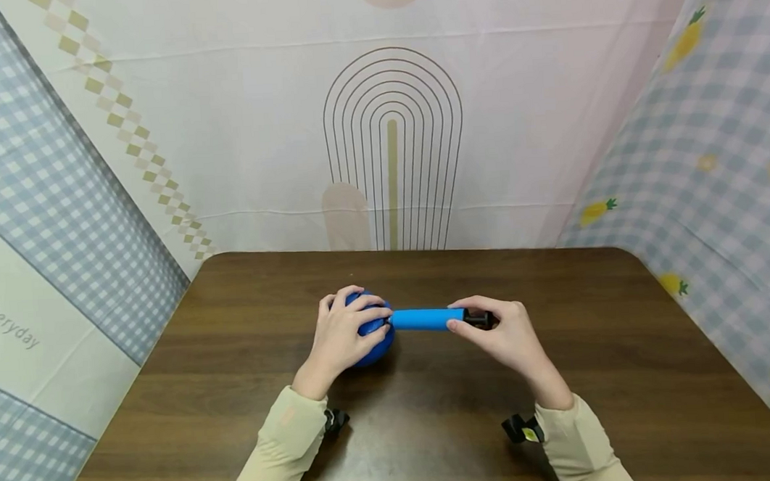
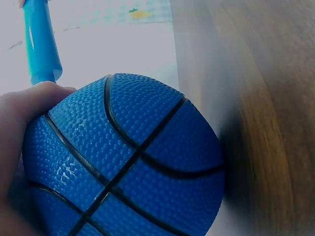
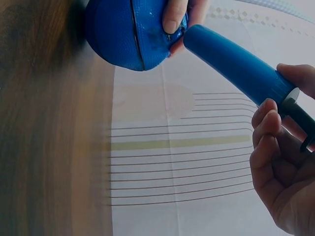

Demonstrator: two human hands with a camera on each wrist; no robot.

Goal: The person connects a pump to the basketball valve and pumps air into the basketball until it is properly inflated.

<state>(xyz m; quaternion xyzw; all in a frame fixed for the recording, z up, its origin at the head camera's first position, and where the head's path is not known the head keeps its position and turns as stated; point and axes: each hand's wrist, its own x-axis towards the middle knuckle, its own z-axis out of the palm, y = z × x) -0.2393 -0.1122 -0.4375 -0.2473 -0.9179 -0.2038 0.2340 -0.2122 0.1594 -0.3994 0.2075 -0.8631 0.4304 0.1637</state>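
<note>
A small blue basketball [image 1: 376, 350] with black seams rests on the table, its pebbled surface [image 2: 162, 132] filling much of the left wrist view. My left hand [image 1: 345, 332] grips it from above, fingers curled over its top and side. A blue hand pump [image 1: 427, 319] lies level in the air, its left end right at the ball beside my left fingertips. My right hand [image 1: 509, 336] pinches the pump's other end between thumb and fingers, where the black handle [image 1: 479, 319] comes out. In the right wrist view, the left fingers [image 3: 174, 17] partly hide where pump and ball meet.
The dark brown wooden table [image 1: 421, 435] has rounded far corners. Behind it hangs a pale cloth [image 1: 255, 131] with an arch pattern, and checked cloths [image 1: 702, 180] hang at both sides. A black strap mount [image 1: 522, 429] sits at the right wrist, another [image 1: 336, 421] at the left.
</note>
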